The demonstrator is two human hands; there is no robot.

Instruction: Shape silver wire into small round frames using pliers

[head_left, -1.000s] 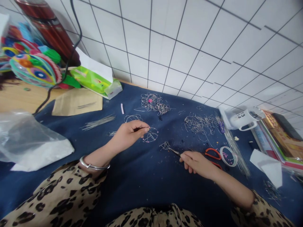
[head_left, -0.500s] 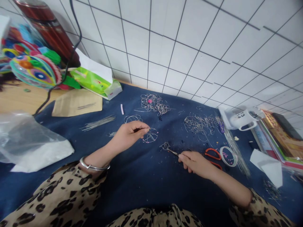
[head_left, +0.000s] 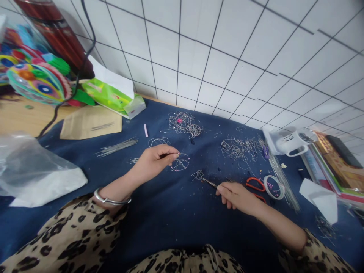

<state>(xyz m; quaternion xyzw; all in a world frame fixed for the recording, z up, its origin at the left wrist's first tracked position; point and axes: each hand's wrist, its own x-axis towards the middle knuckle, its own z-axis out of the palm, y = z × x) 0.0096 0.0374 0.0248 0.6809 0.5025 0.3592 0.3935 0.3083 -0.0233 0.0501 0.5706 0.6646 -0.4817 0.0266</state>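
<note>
My left hand (head_left: 155, 161) pinches the upper left edge of a round wire ring (head_left: 182, 163) with spokes and small pink beads, held over the blue cloth. Lower right of it, my right hand (head_left: 233, 195) is closed around a pair of slim pliers (head_left: 209, 182). The metal tip points left at a small wire tangle (head_left: 198, 174) on the cloth; whether it grips the wire I cannot tell. Close behind my right hand lie orange-handled scissors (head_left: 255, 184), partly covered by the hand. A plain wire coil (head_left: 159, 142) rests behind my left hand.
Tangled wire (head_left: 241, 147) and a beaded wire heap (head_left: 184, 123) lie toward the tiled wall. A round bead dish (head_left: 274, 187), long straight wires (head_left: 284, 182) and a white mug (head_left: 297, 142) stand right. Left are cut wires (head_left: 118, 146) and a plastic bag (head_left: 36, 167).
My right hand and the pliers have shifted very slightly right, the tip drawing a little away from the small wire tangle. My left hand keeps its pinch on the beaded ring.
</note>
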